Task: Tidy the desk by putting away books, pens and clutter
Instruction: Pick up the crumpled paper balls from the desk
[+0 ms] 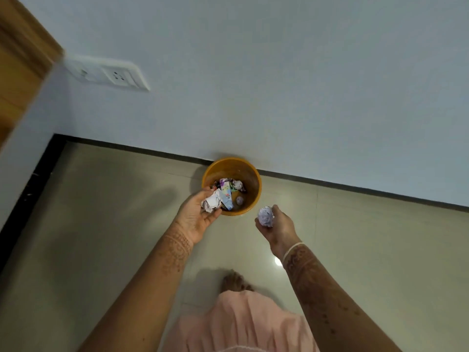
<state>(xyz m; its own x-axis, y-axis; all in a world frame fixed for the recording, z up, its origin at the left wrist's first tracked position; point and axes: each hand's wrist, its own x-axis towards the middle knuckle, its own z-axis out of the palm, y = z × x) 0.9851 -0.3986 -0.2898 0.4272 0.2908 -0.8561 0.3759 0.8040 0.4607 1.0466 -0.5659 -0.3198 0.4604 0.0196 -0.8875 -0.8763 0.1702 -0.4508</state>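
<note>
Pink pleated fabric (241,323) hangs lowest in view, with a bare foot (234,282) just past it on the glossy beige floor tiles (101,224). Further left, the left hand (196,214) cups a crumpled white paper wad (212,203), fingers curled round it, over the near rim of a round orange plastic bin (255,184). The bin stands against the pale wall (279,97) and holds colourful wrappers (228,189). Just right of the bin, the right hand (278,227) pinches a crumpled purplish-white paper ball (265,216) between thumb and fingertips.

Orange bin (254,180): on the tiled floor (101,219), against the wall (253,97); carton (226,196) inside.
Left hand (196,215): over the bin's near rim, gripping a crumpled sheet (212,203).
Right hand (279,227): just right of the bin, pinching a paper ball (265,216).
</note>
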